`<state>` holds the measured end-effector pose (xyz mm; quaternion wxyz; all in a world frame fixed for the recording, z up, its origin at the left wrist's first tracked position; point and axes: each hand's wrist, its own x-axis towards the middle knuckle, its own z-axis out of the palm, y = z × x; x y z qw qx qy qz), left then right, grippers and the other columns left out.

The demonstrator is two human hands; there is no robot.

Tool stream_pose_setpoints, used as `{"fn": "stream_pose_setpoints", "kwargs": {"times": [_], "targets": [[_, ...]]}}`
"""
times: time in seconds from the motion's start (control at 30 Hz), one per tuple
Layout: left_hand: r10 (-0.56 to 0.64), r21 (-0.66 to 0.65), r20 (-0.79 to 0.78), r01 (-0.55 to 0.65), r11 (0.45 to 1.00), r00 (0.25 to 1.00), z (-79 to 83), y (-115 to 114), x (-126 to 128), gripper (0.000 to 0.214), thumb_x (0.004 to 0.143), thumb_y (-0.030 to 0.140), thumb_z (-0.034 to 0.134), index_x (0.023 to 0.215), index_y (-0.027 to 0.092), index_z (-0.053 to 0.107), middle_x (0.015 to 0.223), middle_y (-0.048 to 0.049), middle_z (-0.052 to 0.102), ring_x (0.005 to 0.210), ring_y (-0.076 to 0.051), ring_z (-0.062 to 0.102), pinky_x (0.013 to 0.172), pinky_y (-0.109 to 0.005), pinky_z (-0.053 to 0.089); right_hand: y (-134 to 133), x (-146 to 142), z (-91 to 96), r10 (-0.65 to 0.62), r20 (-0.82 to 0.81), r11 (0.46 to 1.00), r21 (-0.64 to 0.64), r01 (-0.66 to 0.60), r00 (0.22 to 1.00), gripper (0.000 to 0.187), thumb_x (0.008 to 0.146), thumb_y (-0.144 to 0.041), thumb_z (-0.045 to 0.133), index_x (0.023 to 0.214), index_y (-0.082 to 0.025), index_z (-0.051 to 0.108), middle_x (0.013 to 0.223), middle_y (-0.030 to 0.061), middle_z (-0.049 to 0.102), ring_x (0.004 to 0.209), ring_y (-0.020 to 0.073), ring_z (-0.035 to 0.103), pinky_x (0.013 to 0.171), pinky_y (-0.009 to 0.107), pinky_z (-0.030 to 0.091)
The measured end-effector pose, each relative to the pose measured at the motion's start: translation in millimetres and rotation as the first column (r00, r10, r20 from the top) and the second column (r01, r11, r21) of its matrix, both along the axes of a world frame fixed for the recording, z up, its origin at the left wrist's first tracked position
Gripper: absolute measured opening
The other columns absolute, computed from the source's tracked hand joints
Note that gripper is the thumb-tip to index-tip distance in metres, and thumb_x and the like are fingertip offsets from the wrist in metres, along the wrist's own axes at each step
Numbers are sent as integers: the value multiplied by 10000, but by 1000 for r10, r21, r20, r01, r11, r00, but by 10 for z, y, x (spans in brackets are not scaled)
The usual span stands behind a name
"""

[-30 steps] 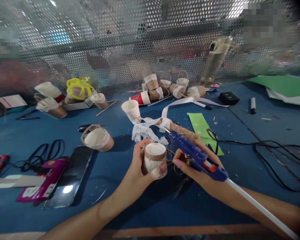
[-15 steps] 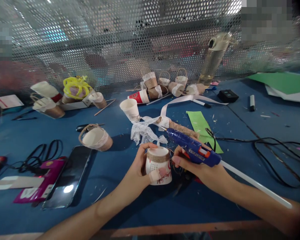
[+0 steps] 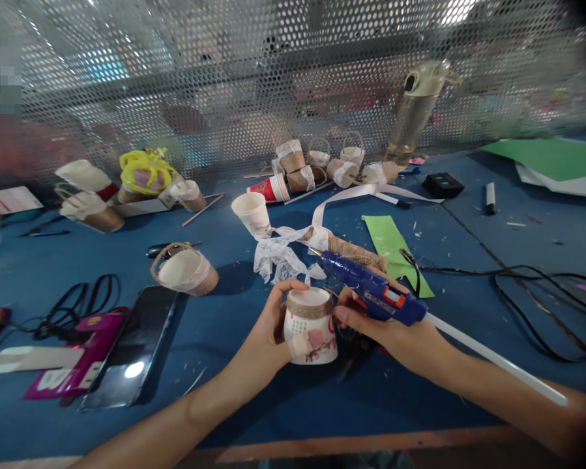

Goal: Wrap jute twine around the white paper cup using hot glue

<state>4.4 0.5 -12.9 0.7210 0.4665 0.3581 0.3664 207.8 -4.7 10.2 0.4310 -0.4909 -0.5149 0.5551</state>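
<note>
My left hand [image 3: 276,329] is wrapped round a small white paper cup [image 3: 309,324] with a burlap band at its rim, held upright just above the blue table [image 3: 253,391]. A plaster covers my left thumb. My right hand [image 3: 388,326] grips a blue hot glue gun [image 3: 371,288] with a white glue stick [image 3: 498,358] trailing back along my forearm. The gun's nozzle points left and away, past the cup's rim. My right fingertips touch the cup's right side.
A tipped cup with handle [image 3: 185,270], a phone [image 3: 131,345], a pink case [image 3: 72,361], lace ribbon [image 3: 280,254], a burlap strip [image 3: 356,251], green paper [image 3: 393,247] and black cables [image 3: 527,286] lie around. Finished cups [image 3: 322,166] and a bottle [image 3: 414,111] stand by the perforated metal screen [image 3: 224,78].
The cup has turned from tilted toward me to upright and dropped slightly. The glue gun has swung lower and closer to the cup, its nozzle now left of where it was.
</note>
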Motion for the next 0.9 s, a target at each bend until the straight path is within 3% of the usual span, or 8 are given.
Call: {"fn": "stream_pose_setpoints", "kwargs": {"times": [0.37, 0.6, 0.9], "targets": [[-49, -22, -28, 48, 999, 998, -8, 17, -18, 589, 760, 294, 777, 1263, 336, 475, 1124, -27, 625, 975, -206, 613, 847, -330, 501, 0, -5, -76, -30, -66, 999, -30, 28, 997, 196, 753, -227, 761, 774, -227, 566, 730, -45, 620, 692, 121, 637, 723, 269, 562], [65, -76, -51, -69, 995, 997, 50, -21, 22, 674, 721, 271, 798, 1309, 356, 479, 1132, -25, 663, 999, -225, 618, 850, -335, 481, -2, 10, -131, -24, -36, 999, 23, 25, 999, 192, 785, -288, 745, 829, -235, 565, 781, -26, 647, 738, 148, 652, 753, 296, 566], [85, -96, -28, -88, 992, 996, 37, -24, 6, 600, 700, 289, 813, 1220, 306, 515, 1112, -40, 679, 978, -226, 636, 827, -331, 494, 24, -3, -6, -13, 34, 999, 38, 12, 999, 124, 787, -182, 693, 722, -212, 592, 714, -21, 610, 692, 130, 598, 684, 260, 549]]}}
